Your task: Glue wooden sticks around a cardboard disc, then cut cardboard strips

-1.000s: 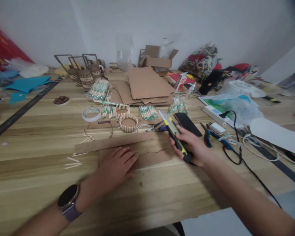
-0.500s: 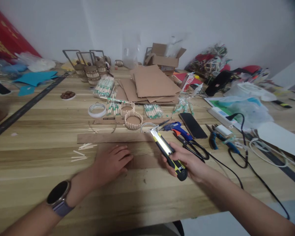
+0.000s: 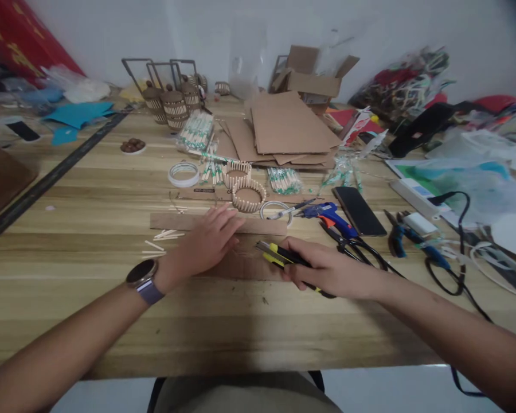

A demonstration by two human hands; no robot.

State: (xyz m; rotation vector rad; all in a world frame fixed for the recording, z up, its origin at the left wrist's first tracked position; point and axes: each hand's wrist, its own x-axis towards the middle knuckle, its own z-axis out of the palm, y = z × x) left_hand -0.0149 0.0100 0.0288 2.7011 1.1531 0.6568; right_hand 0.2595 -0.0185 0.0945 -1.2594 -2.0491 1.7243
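My left hand [image 3: 210, 241] lies palm down with its fingers stretched out over a long cardboard strip [image 3: 264, 226]. Beneath the palm is another brown cardboard piece [image 3: 241, 265], partly covered by the hand. A yellow and black box cutter [image 3: 277, 256] is gripped in my right hand [image 3: 322, 265], its blade end pointing left, close above that cardboard. Whether the blade touches it I cannot tell. Just beyond the strip sit two round cardboard pieces ringed with short wooden sticks [image 3: 249, 197]. Loose sticks [image 3: 165, 235] lie left of my left hand.
A blue glue gun [image 3: 333, 218], black scissors [image 3: 361, 249], a phone [image 3: 360, 211] and pliers [image 3: 417, 241] with cables lie to the right. Tape rolls [image 3: 183, 174], bagged sticks [image 3: 284, 180] and stacked cardboard sheets [image 3: 292, 123] are farther back.
My left hand has slid forward so its fingers cover the strip. My right hand has lowered the box cutter toward the cardboard. The whole view has shifted a little.
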